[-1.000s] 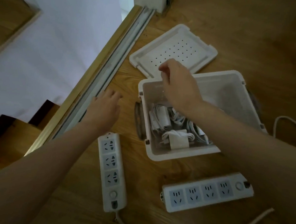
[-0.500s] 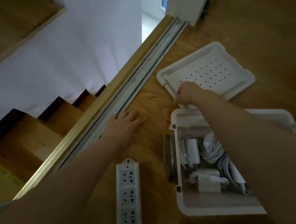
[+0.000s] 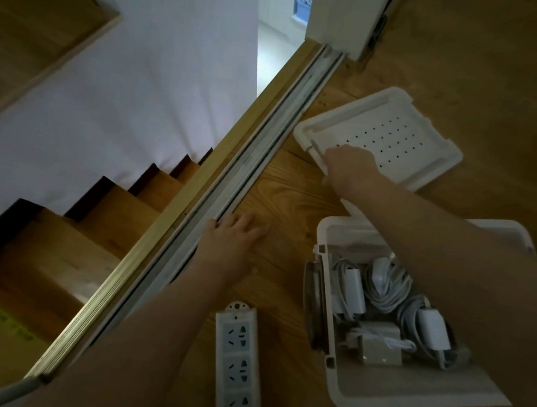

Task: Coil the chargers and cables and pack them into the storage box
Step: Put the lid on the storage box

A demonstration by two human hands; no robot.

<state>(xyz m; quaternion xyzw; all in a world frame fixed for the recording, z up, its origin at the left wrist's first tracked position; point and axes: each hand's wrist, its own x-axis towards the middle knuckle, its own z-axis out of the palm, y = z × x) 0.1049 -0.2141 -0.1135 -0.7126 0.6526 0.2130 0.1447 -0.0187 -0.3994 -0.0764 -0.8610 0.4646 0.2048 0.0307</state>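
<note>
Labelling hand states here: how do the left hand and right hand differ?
The left hand lies flat, fingers straight, on the wooden floor; the right hand curls its fingers over the edge of the perforated lid. The left hand holds nothing; the right hand grips that lid. Both are bare and reach forward.

Only the person's two arms and hands show, and both are bare of clothing. The left forearm (image 3: 148, 331) is uncovered from the wrist down to the bottom edge of the view, long and slim, and widens toward the elbow. The right forearm (image 3: 445, 253) is likewise uncovered as far as the right edge, and looks broader in this wide-angle view. The left hand (image 3: 229, 245) has slender fingers (image 3: 253, 230) and a narrow wrist. The right hand (image 3: 348, 165) shows its smooth, rounded back. The light is dim, so nails and finer marks are too blurred to tell.
</note>
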